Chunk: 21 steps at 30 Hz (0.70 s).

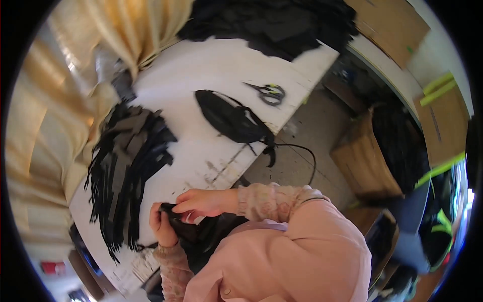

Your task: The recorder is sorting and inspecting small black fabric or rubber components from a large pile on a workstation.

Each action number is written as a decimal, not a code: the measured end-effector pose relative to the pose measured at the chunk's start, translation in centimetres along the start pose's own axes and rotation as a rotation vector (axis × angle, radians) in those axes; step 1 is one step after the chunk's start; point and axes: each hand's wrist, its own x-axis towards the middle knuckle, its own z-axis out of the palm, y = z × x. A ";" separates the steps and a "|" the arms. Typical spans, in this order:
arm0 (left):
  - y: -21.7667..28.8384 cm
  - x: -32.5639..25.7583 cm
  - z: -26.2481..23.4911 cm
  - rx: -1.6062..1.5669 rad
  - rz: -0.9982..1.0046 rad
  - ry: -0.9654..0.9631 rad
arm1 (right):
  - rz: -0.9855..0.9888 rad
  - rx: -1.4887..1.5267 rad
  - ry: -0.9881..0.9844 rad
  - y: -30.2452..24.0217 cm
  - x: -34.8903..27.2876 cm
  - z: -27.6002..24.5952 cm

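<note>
Both of my hands meet at the table's near edge, close to my body. My left hand (163, 229) is closed on the edge of a piece of black fabric (193, 235). From the right, my right hand (205, 202) pinches the same fabric, thumb and fingers together. Something small and pale shows just under the right fingers; I cannot make out what it is. The lower part of the fabric hangs over my lap and is partly hidden by my pink clothing. Farther off on the white table (173, 75) lies a long black fabric pouch (229, 120) with a strap.
Black-handled scissors (271, 94) lie beyond the pouch. Dark fabric strips (128, 166) are heaped at left, with black cloth (276, 25) piled at the far end. A gold curtain (45, 146) hangs at left. A cardboard box (359, 156) stands on the floor at right, near a black cable (313, 158).
</note>
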 end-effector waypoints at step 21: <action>2.4 1.7 1.6 -0.131 -0.611 -0.240 | -0.773 -1.402 0.319 -1.2 -0.1 -3.7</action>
